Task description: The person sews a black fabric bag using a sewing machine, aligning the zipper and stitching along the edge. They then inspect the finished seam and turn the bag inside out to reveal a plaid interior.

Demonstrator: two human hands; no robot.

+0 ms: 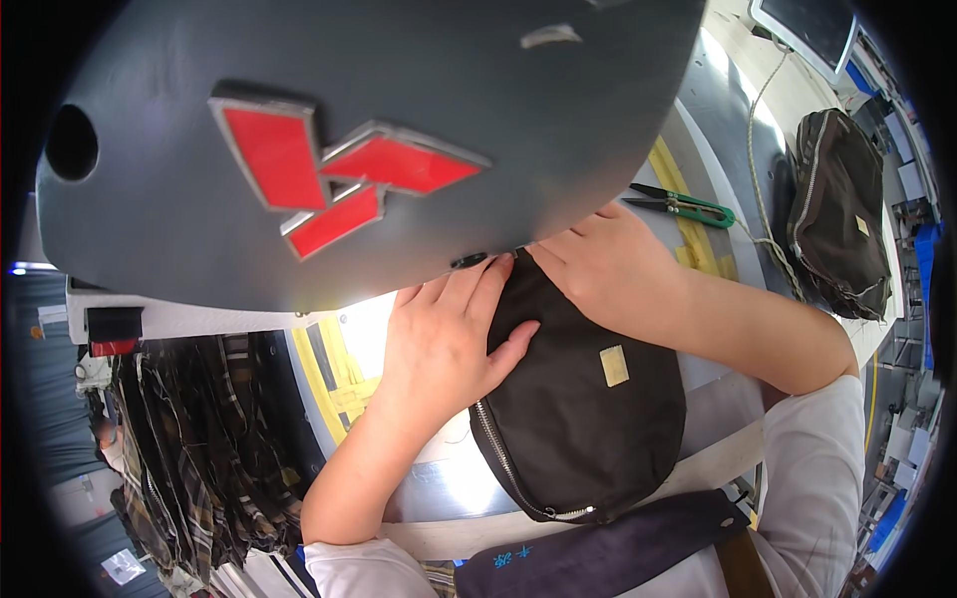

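A dark brown fabric bag [588, 419] with a zipper round its edge and a small pale yellow patch [614, 366] lies in front of me. Its far end runs under a big dark grey sewing machine head [399, 60] bearing a red emblem. My left hand [449, 334] rests on the bag's left side, open, fingers stretched toward the machine and thumb apart. At the bag's upper right, my right hand [618, 264] has curled fingers closed on the fabric. The machine head partly hides those fingertips, and the stitching spot is out of sight.
Green-handled thread snips [698, 209] lie right of my right hand. Another dark zippered bag [842, 214] stands at the far right, beside a pale cord [755, 140]. Plaid fabric pieces [199, 448] hang at the left. A screen [812, 30] is at the upper right.
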